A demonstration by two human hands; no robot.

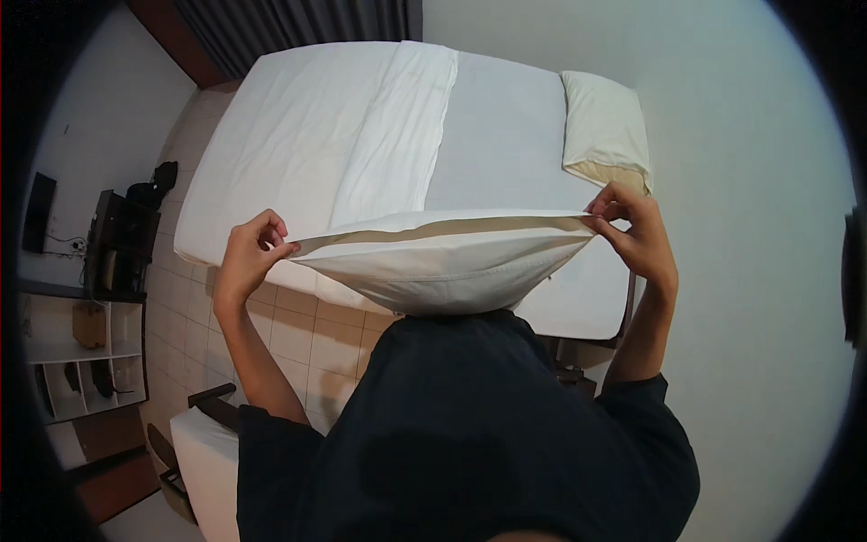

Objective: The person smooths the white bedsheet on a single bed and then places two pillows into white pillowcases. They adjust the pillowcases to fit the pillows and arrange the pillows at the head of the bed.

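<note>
I hold a white pillow in its pillowcase (pixel 442 262) stretched flat in front of my chest. My left hand (pixel 248 257) pinches its left corner and my right hand (pixel 637 230) pinches its right corner. The open edge of the case shows a beige lining along the top. The pillow's lower side rests against my dark shirt. Beyond it lies the bed (pixel 298 135) with a white sheet and a folded white cover (pixel 402 126) running down its middle.
A second cream pillow (pixel 603 126) lies at the bed's head by the white wall. Tiled floor (pixel 298 334) runs along the bed's near side. White shelves (pixel 81 352) and a dark stand (pixel 122 244) are at the left. A low white-topped piece of furniture (pixel 203 452) sits by my left elbow.
</note>
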